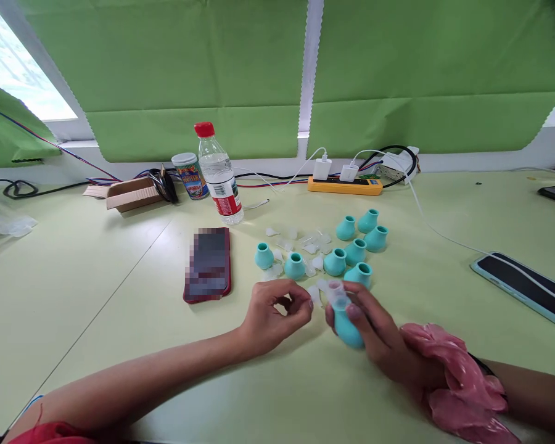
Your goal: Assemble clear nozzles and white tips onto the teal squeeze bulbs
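My right hand (374,327) is wrapped round a teal rubber bulb (348,330) with a flared neck. A translucent plastic piece (337,295) sits at the bulb's mouth, between my fingers. To the left of it my left hand (277,311) is closed in a pinch, thumb against index finger; whatever may be between the fingertips is too small to make out. Just beyond my hands stand several more teal bulbs (335,262), their open mouths facing up. Among them lie loose translucent plastic pieces (311,242), some partly hidden by my left hand.
A phone (208,265) in a red case lies left of the bulbs. Behind it stand a water bottle (221,179) and a patterned can (190,176). An orange power strip (345,185) feeds a white cable to a second phone (527,287) at right. An open cardboard box (134,194) sits back left.
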The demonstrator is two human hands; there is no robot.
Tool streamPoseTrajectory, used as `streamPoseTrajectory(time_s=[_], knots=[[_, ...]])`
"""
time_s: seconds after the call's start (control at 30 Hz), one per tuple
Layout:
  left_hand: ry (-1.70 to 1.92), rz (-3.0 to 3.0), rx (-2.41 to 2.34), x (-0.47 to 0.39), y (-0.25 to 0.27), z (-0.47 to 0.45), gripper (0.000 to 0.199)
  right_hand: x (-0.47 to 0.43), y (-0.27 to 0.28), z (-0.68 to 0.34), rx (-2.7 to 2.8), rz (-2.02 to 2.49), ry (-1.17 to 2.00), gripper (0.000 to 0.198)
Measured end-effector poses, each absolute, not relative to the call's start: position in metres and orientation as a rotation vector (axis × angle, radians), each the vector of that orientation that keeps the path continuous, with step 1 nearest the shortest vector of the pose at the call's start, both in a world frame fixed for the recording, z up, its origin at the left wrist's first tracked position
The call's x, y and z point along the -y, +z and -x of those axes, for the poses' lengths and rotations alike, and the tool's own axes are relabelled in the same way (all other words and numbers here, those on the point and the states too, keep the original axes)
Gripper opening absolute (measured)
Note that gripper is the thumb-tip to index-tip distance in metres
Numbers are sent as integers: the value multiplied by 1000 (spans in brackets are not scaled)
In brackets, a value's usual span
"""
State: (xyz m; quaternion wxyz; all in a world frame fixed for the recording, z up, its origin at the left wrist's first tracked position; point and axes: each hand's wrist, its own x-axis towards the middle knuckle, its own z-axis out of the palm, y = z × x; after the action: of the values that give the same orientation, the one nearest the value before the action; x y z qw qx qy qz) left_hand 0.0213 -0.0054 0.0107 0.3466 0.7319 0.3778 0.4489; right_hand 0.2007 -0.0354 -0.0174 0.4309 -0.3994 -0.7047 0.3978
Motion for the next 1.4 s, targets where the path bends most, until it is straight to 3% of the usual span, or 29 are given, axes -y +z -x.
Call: streamPoseTrajectory(time_s=[0.13, 0.43, 0.77, 0.9, 1.1, 1.3, 1.4], knots=[[1138, -2018, -1073, -6, 1, -19, 14, 34, -13, -201, 1684, 1050, 947, 24], [1092, -2220, -1081, -6, -1, -13, 17, 27, -7, -196, 2071, 1146, 694, 20], [947, -2795, -594, 14, 4, -17, 38, 38, -6, -196, 2389, 919, 546, 26], [785, -2617, -410, 15, 6, -17, 35, 38, -2, -197, 2453, 767, 658, 28], [545, -2154, -493, 15, 12, -18, 32, 34, -1, -200, 2473, 623, 723, 32], [507, -1693, -734, 11, 10, -22, 47, 32, -6, -200, 2530, 317, 245, 28], [663, -1841, -904, 2, 13, -19, 42, 30, -5, -201, 2467, 424, 275, 26]])
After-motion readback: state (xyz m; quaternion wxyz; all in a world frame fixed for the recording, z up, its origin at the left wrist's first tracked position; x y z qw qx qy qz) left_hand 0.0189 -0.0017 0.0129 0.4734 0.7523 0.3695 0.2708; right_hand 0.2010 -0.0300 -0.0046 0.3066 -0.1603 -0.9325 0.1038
